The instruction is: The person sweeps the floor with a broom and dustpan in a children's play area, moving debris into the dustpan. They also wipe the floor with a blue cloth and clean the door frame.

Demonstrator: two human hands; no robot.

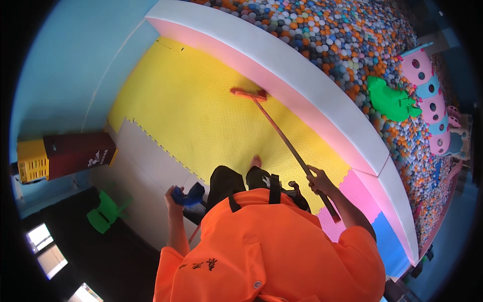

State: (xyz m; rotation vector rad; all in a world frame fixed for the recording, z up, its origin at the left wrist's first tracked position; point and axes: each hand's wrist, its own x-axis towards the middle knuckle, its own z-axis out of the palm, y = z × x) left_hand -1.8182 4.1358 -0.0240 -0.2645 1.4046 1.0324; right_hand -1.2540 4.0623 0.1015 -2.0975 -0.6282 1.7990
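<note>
A person in an orange shirt (287, 236) works a long-handled broom (285, 140) across a yellow mat (196, 105) beside a ball pit (327, 35). The right arm, bent at the elbow, leaves its short sleeve at the near right and angles far and left, bringing the right hand (318, 181) onto the upper handle, its fingers curled closed around the shaft. The left forearm runs almost straight toward the far side, left of the body, where the left hand (174, 197) is partly closed on a dark blue item (191, 195), its kind too unclear to tell, which sticks out to the right of the fingers.

The broom's long axis slants across the scene, from a free handle end at the near right, just past the right hand, to an orange-red head (247, 94) at the far left. That head lies crosswise to the handle, its length running roughly left to right, on the mat just beside the pink inner face of a white-topped padded wall (282, 55). A bare foot (256, 161) shows on the mat, left of the shaft, with a green chair (104, 212) at the near left
</note>
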